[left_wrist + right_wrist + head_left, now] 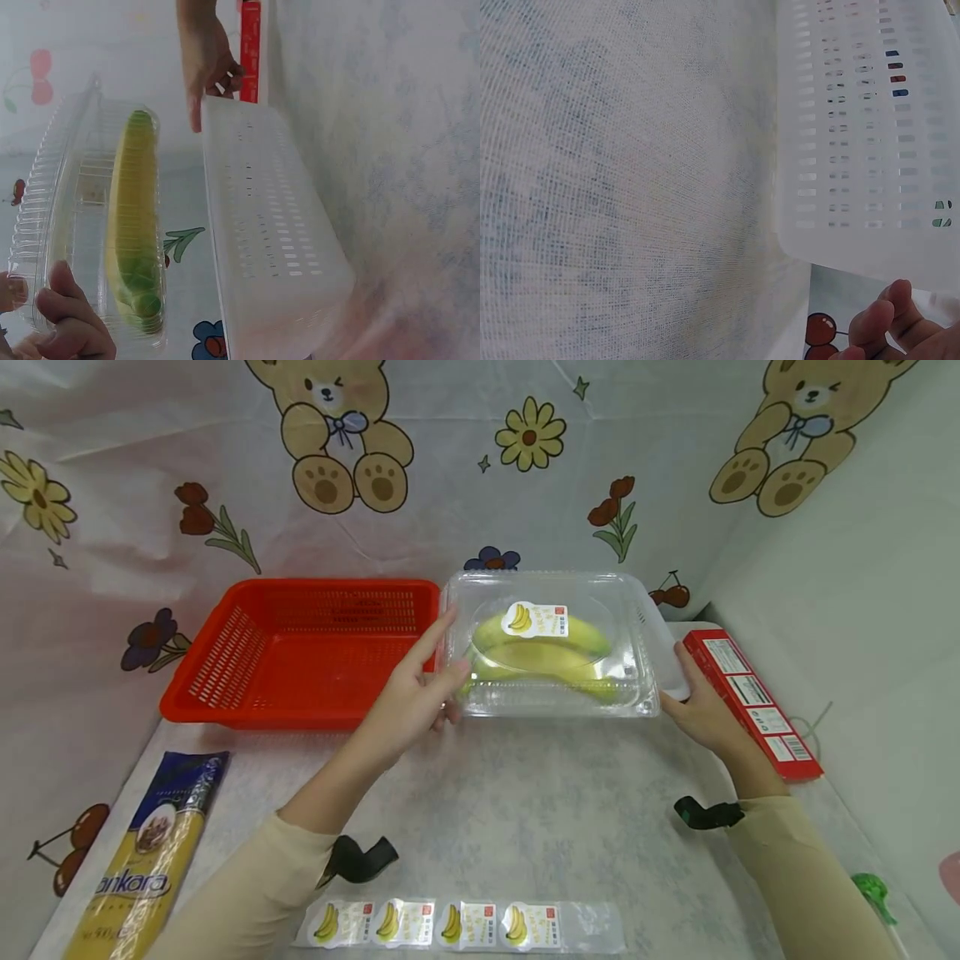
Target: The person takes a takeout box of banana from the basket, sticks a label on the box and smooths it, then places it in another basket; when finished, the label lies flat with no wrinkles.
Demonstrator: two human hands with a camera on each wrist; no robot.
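A clear plastic clamshell box (555,700) with yellow-green bananas (532,658) inside carries a banana sticker (534,620) on its lid. My left hand (408,697) grips the box's left end, index finger stretched along the side. In the left wrist view the box hangs tilted above a white slotted basket (270,225). My right hand (701,702) holds the basket's right end at the rim. The right wrist view shows curled fingertips (900,292) by the corner of the basket. From the head, the box covers most of the basket.
Left of the box stands a red basket (300,724). A pasta packet (142,868) lies at the left, a long red carton (753,706) at the right. In front is a strip of banana stickers (592,927); a green-topped item (872,893) is at the right edge.
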